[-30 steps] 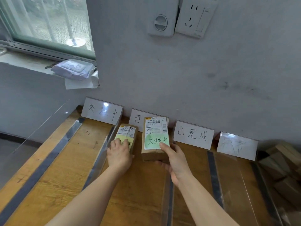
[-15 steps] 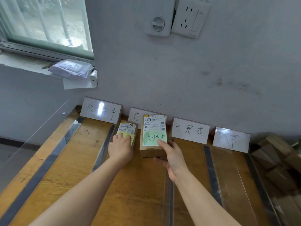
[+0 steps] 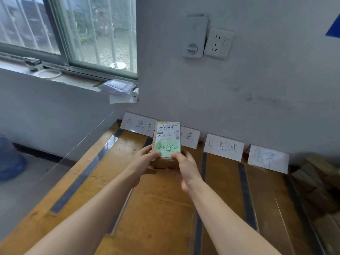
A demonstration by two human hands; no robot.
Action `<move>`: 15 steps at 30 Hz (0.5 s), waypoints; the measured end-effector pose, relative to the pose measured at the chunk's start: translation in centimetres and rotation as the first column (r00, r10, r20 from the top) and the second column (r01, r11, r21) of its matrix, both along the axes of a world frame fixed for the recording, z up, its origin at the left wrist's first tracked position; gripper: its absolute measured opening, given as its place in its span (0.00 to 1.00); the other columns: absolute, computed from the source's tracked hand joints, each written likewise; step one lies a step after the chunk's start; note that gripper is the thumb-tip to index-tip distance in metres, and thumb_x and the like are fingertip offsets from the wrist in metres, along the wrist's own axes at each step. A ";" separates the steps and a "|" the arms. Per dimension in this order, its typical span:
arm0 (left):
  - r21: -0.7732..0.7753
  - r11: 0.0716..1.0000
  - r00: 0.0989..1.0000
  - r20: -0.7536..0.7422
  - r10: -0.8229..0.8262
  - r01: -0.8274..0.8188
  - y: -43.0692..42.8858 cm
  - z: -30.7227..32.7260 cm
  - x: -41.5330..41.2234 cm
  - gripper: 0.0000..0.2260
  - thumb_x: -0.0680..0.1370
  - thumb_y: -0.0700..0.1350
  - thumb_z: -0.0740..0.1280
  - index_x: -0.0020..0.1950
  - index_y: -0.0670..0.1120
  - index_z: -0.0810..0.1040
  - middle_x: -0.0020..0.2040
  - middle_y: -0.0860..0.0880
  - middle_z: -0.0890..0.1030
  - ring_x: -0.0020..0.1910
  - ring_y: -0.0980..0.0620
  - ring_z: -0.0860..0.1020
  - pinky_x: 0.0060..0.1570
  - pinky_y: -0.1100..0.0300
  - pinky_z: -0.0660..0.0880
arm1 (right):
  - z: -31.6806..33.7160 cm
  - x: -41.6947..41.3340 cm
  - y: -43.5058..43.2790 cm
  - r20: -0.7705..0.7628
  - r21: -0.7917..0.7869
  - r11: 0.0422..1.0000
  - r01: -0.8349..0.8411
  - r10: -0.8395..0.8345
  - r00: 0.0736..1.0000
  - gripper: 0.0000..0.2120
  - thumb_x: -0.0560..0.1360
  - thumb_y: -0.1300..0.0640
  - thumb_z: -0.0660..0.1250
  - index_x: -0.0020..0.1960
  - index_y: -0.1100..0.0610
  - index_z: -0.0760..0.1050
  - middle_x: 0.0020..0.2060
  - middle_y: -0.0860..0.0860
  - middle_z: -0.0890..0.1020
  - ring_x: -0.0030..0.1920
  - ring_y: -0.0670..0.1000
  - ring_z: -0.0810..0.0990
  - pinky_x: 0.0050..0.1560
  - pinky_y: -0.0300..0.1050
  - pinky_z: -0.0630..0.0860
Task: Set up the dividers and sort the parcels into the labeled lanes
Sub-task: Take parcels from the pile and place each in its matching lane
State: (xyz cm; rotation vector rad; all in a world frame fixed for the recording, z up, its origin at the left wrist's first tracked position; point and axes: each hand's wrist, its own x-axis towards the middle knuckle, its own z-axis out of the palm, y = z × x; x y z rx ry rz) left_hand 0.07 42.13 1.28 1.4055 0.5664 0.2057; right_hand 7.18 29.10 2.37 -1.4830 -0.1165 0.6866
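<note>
A brown cardboard parcel with a green note (image 3: 166, 144) is clasped by the left grip (image 3: 145, 162) and right grip (image 3: 185, 166) over the wooden table (image 3: 156, 208), between two lanes. Lowered here, it could be snagged on the dark-edged divider strip (image 3: 147, 142) or set in the wrong lane.

Barred window (image 3: 82, 34) far above-left of the grip, a white wipes pack (image 3: 117, 87) on its sill (image 3: 77, 81) nearer, up-left; wall socket (image 3: 219, 43) and round-dial switch panel (image 3: 195, 39) above, slightly right; blurred blue container (image 3: 9, 162) on the floor (image 3: 27, 190), far left.
</note>
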 end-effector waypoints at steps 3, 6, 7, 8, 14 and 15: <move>-0.006 1.000 1.000 0.015 0.027 -0.027 0.2 1.0 -2.4 0.15 0.81 0.43 0.65 0.67 0.50 0.73 0.56 0.47 0.82 0.51 0.49 0.79 0.39 0.58 0.80 | 0.4 -1.9 0.2 -0.004 -0.018 0.998 -0.061 0.061 0.998 0.15 0.79 0.54 0.64 0.65 0.52 0.72 0.56 0.50 0.82 0.56 0.50 0.79 0.46 0.46 0.80; 0.044 0.997 0.998 0.011 0.065 -0.066 1.2 1.2 -4.0 0.15 0.81 0.44 0.64 0.68 0.50 0.72 0.56 0.48 0.81 0.51 0.52 0.80 0.42 0.57 0.80 | 0.6 -3.1 1.0 0.022 -0.058 0.994 -0.092 0.093 0.995 0.13 0.79 0.56 0.64 0.63 0.52 0.75 0.56 0.50 0.82 0.56 0.50 0.79 0.54 0.53 0.80; 0.046 0.996 0.997 0.014 0.074 -0.075 1.6 1.2 -4.5 0.15 0.81 0.45 0.64 0.68 0.49 0.72 0.57 0.48 0.82 0.52 0.51 0.80 0.43 0.57 0.80 | 0.6 -3.4 1.5 0.036 -0.066 0.993 -0.095 0.097 0.995 0.11 0.79 0.56 0.65 0.62 0.52 0.74 0.56 0.49 0.82 0.55 0.49 0.79 0.55 0.53 0.80; 0.047 0.995 0.997 0.012 0.082 -0.082 2.1 1.2 -4.9 0.15 0.81 0.45 0.64 0.68 0.49 0.72 0.57 0.47 0.81 0.53 0.51 0.80 0.42 0.57 0.80 | 0.7 -3.6 2.0 0.047 -0.072 0.993 -0.092 0.095 0.994 0.11 0.79 0.57 0.65 0.61 0.51 0.73 0.56 0.49 0.81 0.55 0.49 0.79 0.55 0.53 0.80; 0.075 0.992 0.994 -0.029 0.107 -0.105 6.0 0.6 -5.2 0.15 0.80 0.47 0.66 0.66 0.52 0.71 0.58 0.46 0.80 0.56 0.49 0.79 0.44 0.57 0.78 | 0.0 -4.0 5.9 0.102 -0.148 0.985 -0.083 0.099 0.990 0.22 0.79 0.57 0.67 0.72 0.54 0.69 0.61 0.52 0.79 0.60 0.53 0.78 0.60 0.53 0.79; 0.074 0.992 0.994 -0.034 0.107 -0.105 7.0 0.3 -4.9 0.15 0.80 0.47 0.67 0.66 0.52 0.71 0.58 0.46 0.80 0.55 0.49 0.79 0.46 0.56 0.79 | -0.1 -3.9 6.7 0.119 -0.160 0.984 -0.076 0.095 0.988 0.22 0.79 0.57 0.67 0.72 0.54 0.70 0.61 0.52 0.79 0.60 0.52 0.77 0.60 0.52 0.79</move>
